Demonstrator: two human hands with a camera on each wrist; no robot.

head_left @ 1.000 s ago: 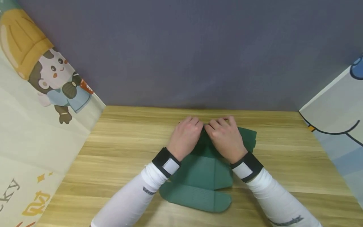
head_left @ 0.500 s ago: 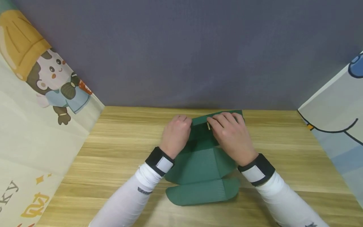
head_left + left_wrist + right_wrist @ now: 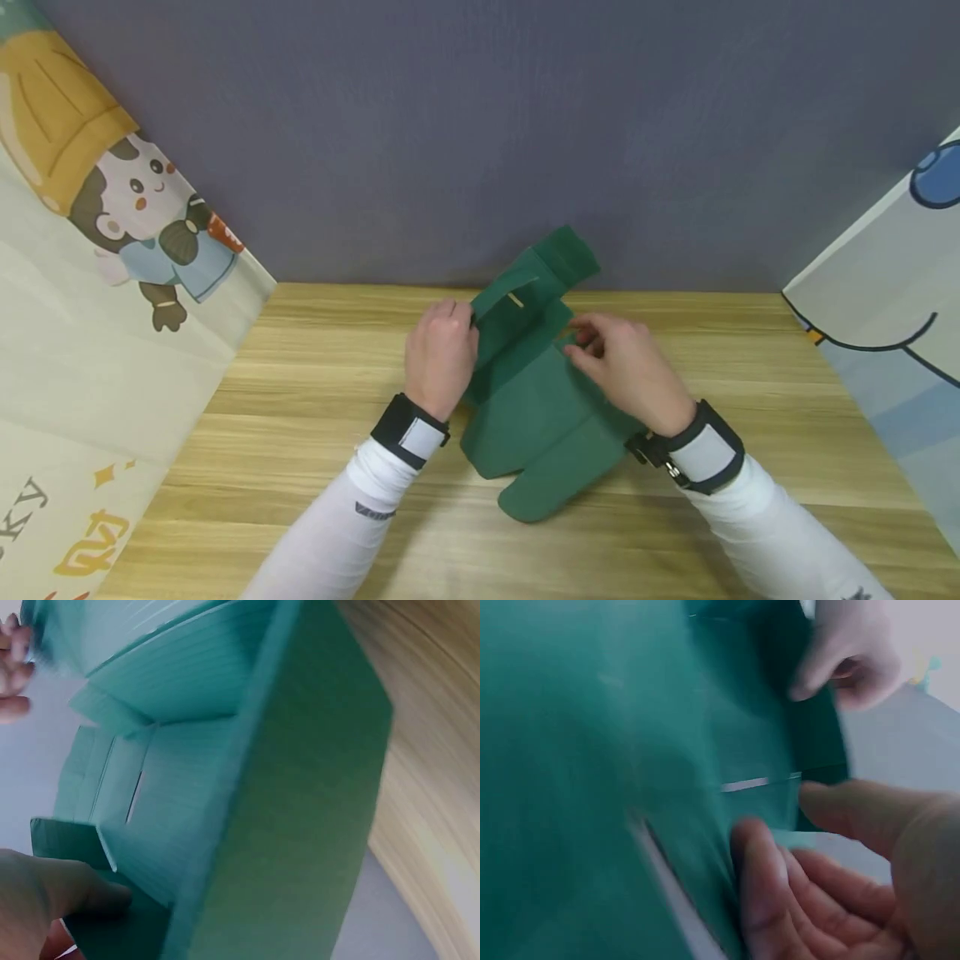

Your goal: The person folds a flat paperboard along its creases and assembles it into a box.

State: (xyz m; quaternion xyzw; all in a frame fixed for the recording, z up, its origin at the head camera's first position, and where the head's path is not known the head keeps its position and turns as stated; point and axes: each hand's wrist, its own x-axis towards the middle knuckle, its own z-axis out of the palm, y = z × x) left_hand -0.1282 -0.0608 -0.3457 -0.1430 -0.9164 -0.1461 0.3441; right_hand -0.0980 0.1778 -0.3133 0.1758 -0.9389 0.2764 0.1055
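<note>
A partly folded green cardboard box (image 3: 517,417) sits tilted over the table, its inside facing up and its long front flaps spread toward me. At the box's left side my left hand (image 3: 442,354) grips the wall; in the left wrist view its thumb (image 3: 94,892) lies on the inner face, with fingers behind. My right hand (image 3: 630,367) is at the right edge, thumb and forefinger apart. In the right wrist view the forefinger (image 3: 757,855) lies along a panel edge. A narrow slot (image 3: 744,784) shows in the far panel.
The wooden table (image 3: 315,392) ends at a dark grey backdrop (image 3: 480,142), which the box's far end overlaps in the head view. Printed cloth panels stand on the left (image 3: 75,375) and right (image 3: 885,350).
The box has turned so that its far end points up and right, and that end is raised. My right hand has left the back edge and come down the right side; my left hand has shifted left.
</note>
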